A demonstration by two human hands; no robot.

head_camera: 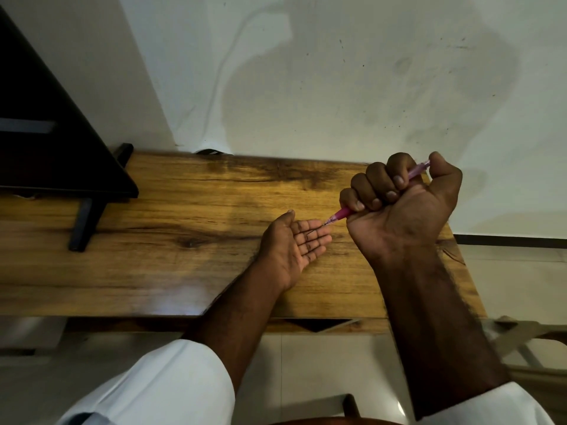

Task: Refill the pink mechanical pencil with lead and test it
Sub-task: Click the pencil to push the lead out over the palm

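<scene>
My right hand (402, 204) is closed in a fist around the pink mechanical pencil (342, 213), with the thumb on its top end at the upper right. The pencil slants down to the left and its tip points at the fingers of my left hand (294, 246). That hand rests palm up and open on the wooden table (184, 240). A thin dark lead (314, 233) lies across the left fingers, just below the pencil tip.
A dark stand or monitor (46, 133) with a black foot occupies the table's far left. A white wall rises behind the table. The table's right edge is close beside my right wrist. White sleeves cover both upper forearms.
</scene>
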